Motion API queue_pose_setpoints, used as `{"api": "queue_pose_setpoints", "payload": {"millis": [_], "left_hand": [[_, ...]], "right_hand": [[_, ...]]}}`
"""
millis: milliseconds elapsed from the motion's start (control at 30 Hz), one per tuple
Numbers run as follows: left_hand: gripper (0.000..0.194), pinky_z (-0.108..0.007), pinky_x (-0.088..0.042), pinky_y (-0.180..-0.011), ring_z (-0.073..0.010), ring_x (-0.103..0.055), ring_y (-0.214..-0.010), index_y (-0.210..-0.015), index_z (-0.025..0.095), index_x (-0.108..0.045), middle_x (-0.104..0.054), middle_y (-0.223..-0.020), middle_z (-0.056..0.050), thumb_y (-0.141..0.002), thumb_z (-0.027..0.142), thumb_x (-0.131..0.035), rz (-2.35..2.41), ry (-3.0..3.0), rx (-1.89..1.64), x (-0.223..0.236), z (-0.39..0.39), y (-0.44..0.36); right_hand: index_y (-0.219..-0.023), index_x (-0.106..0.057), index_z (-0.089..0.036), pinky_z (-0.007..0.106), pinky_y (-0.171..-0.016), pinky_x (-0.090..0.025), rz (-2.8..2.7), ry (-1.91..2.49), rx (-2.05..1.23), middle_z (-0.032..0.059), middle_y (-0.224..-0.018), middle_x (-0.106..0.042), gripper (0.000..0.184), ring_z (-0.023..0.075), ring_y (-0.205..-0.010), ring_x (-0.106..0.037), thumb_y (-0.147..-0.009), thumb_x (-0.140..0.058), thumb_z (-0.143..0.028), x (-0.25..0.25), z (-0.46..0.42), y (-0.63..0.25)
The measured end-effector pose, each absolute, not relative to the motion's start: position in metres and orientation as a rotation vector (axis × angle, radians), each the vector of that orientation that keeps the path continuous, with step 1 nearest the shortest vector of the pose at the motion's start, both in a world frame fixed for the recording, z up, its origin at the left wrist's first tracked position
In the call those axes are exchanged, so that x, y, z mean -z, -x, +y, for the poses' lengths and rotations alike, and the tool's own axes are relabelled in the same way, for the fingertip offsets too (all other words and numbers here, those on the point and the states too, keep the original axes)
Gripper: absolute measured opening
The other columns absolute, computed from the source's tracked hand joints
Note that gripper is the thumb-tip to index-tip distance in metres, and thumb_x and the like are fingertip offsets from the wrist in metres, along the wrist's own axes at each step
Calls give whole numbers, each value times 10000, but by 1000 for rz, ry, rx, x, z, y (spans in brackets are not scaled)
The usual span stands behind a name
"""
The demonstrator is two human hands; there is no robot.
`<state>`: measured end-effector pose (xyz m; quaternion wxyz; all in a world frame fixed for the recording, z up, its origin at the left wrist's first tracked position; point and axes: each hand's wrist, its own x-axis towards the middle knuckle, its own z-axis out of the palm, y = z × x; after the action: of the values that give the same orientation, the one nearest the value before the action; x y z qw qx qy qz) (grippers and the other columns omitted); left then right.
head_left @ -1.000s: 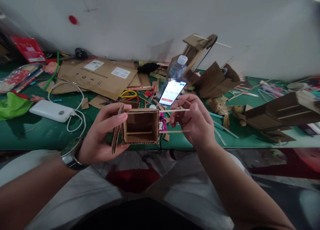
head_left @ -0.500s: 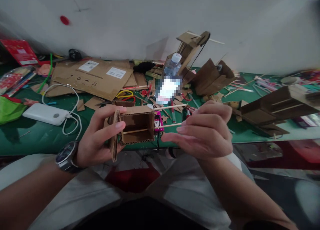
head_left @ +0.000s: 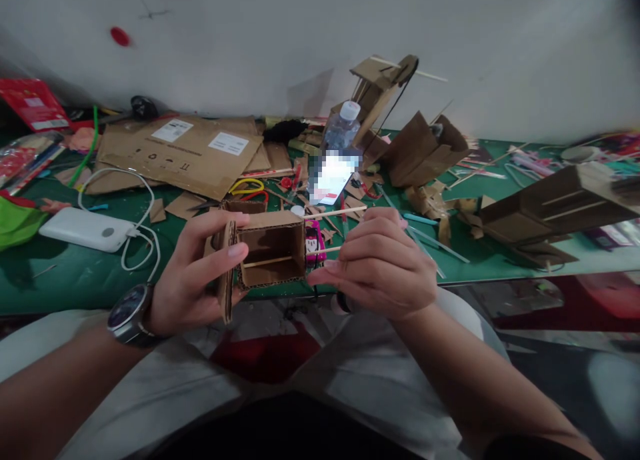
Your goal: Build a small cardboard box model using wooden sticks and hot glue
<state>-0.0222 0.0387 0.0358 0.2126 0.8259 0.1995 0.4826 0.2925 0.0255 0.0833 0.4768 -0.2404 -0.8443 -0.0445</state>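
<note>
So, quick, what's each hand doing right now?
Left hand: closed, holding the box.
Right hand: curled at the lower stick; whether it grips, can't tell.

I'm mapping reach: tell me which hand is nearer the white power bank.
Left. The left hand, holding the cardboard box, is right of the white power bank; the right hand is farther right, beyond the box.

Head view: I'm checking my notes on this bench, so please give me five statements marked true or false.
1. The left hand holds the small cardboard box. True.
2. The watch is on the right wrist. False: it is on the left one.
3. Two thin sticks extend from the box toward the right hand. True.
4. The power bank is green. False: it is white.
5. The clear bottle has a white cap. True.
</note>
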Motion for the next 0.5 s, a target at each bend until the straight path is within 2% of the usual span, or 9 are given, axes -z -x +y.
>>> {"api": "queue_pose_setpoints", "payload": {"millis": [133, 233, 300, 400, 467, 500], "left_hand": [[835, -657, -530, -1190, -369, -620, -1396, -1471, 511, -590, -573, -1582, -43, -783, 237, -977, 608, -2314, -1372, -38, 37, 20], [869, -602, -609, -1097, -351, -653, -1362, -1558, 492, -534, -596, -1555, -77, -834, 211, -925, 596, -2413, -1407, -40, 37, 17], [857, -552, -650, -1035, -332, -671, -1345, -1593, 459, -509, -605, -1543, -100, -869, 181, -875, 586, -2475, -1410, -41, 38, 16], [871, -518, -661, -1018, -325, -673, -1350, -1627, 387, -487, -602, -1546, -135, -873, 147, -852, 563, -2528, -1396, -41, 39, 15], [889, -516, -657, -1026, -331, -671, -1355, -1638, 346, -480, -594, -1559, -152, -860, 146, -860, 535, -2545, -1393, -40, 39, 15], [895, -517, -658, -1025, -332, -670, -1357, -1643, 340, -474, -589, -1569, -155, -858, 148, -859, 527, -2547, -1388, -40, 39, 15]], "right_hand": [[-744, -586, -275, 380, -664, -501, -2021, 482, 131, -76, -708, -683, 458, 157, -645, -624, -752, -1040, -331, -81, 27, -287], [-824, -609, -282, 401, -728, -547, -2033, 538, 147, -30, -807, -703, 419, 203, -769, -678, -805, -1001, -426, -78, 26, -284], [-996, -666, -274, 463, -869, -592, -2088, 615, 169, 41, -986, -748, 400, 270, -966, -725, -851, -949, -516, -76, 24, -282], [-1333, -633, -248, 564, -1088, -560, -2229, 690, 138, 155, -1342, -726, 626, 361, -1288, -686, -907, -845, -654, -75, 23, -280], [-1495, -550, -243, 582, -1128, -534, -2322, 760, 87, 193, -1486, -668, 735, 380, -1374, -652, -948, -789, -671, -73, 22, -280], [-1564, -498, -238, 577, -1128, -530, -2362, 808, 60, 200, -1516, -653, 758, 378, -1381, -651, -976, -777, -627, -73, 22, -280]]}}
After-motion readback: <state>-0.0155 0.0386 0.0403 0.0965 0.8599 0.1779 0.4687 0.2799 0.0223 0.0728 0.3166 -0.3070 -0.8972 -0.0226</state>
